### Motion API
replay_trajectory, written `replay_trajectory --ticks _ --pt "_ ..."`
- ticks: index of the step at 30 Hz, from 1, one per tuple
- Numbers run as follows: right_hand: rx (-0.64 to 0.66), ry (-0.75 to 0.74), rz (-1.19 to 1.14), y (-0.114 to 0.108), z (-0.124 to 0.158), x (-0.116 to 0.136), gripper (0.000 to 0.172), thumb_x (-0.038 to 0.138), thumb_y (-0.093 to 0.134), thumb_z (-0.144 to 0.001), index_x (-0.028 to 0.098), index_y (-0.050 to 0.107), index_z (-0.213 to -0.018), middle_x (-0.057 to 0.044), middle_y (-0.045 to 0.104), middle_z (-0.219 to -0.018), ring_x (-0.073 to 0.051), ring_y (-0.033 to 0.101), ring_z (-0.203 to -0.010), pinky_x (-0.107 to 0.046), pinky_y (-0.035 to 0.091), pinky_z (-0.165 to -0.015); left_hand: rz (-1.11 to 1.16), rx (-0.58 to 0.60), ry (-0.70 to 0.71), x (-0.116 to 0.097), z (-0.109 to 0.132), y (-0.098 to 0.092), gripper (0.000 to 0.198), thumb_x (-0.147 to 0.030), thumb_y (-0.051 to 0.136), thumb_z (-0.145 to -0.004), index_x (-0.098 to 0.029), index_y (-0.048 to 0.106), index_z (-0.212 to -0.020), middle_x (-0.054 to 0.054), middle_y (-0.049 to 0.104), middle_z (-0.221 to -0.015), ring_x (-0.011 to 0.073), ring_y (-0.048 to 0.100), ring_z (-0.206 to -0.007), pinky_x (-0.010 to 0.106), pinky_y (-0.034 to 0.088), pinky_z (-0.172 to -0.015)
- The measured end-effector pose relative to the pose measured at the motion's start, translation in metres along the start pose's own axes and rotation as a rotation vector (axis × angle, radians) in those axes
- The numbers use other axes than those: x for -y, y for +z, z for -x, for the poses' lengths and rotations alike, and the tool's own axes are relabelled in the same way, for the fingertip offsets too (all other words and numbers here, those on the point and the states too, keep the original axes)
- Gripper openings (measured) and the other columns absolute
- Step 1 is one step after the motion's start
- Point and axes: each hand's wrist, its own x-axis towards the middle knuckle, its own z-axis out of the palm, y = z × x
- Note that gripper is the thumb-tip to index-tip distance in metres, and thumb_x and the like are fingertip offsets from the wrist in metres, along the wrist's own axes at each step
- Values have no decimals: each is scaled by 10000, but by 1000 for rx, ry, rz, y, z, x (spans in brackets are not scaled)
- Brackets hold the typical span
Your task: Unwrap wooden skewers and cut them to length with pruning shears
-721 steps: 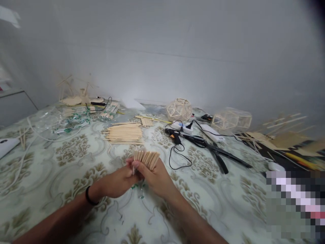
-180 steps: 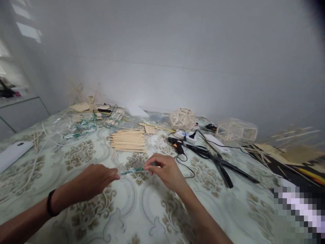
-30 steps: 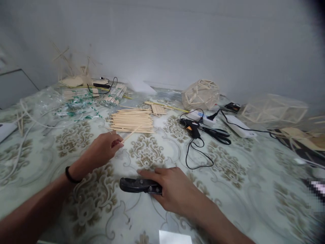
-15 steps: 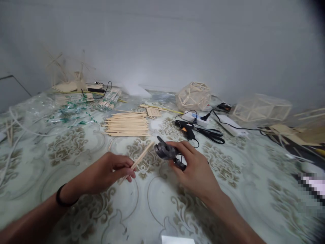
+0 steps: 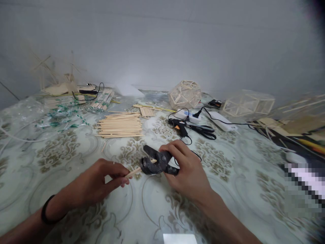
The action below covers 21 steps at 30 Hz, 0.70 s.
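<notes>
My left hand (image 5: 98, 181) pinches a thin wooden stick (image 5: 132, 172) by its near end. The stick's far end sits between the jaws of a black cutter (image 5: 154, 163). My right hand (image 5: 186, 169) is wrapped round the cutter's handles, just above the patterned tablecloth (image 5: 63, 152). A pile of similar wooden sticks (image 5: 120, 124) lies on the cloth beyond my hands.
A black glue gun (image 5: 179, 124) with its cord, black shears (image 5: 203, 130) and a white power strip (image 5: 189, 117) lie right of the pile. Stick-built polyhedra (image 5: 185, 95) stand near the wall. Clear wrappers with green print (image 5: 56, 117) are at the left.
My right hand lifted the black cutter off the cloth and brought it to the stick. My left hand carried the stick from the pile toward me, into the cutter's jaws.
</notes>
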Motion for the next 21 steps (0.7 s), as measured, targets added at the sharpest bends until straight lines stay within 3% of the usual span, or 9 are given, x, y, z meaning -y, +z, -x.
replay_trajectory --ticks 6,15,19,21 --pt "-36 -12 48 1 0 -2 287 88 529 -663 218 595 -910 -42 543 -864 -200 549 -747 -308 441 -665 -16 -23 10 -1 0 -1 277 -361 589 -996 -204 756 -841 23 778 -809 159 689 -718 241 529 -707" --pt "-17 -7 81 5 1 1 175 113 541 -689 216 576 -826 -23 510 -805 -183 512 -694 -292 399 -623 19 -97 -2 0 2 1 252 -389 620 -988 -228 786 -890 14 798 -833 176 711 -747 240 515 -667" --pt "-25 86 -21 6 -1 -2 202 138 583 -738 208 614 -925 -38 575 -872 -203 577 -785 -309 454 -704 278 -68 -46 3 1 1 299 -396 562 -1021 -215 758 -886 31 800 -868 207 760 -831 276 568 -766" --pt "-35 160 -93 4 -2 -5 96 168 600 -795 212 614 -880 -32 597 -862 -200 591 -791 -307 457 -715 496 -143 -87 4 -1 0 291 -415 574 -1016 -202 730 -893 41 799 -893 223 781 -833 312 604 -794"
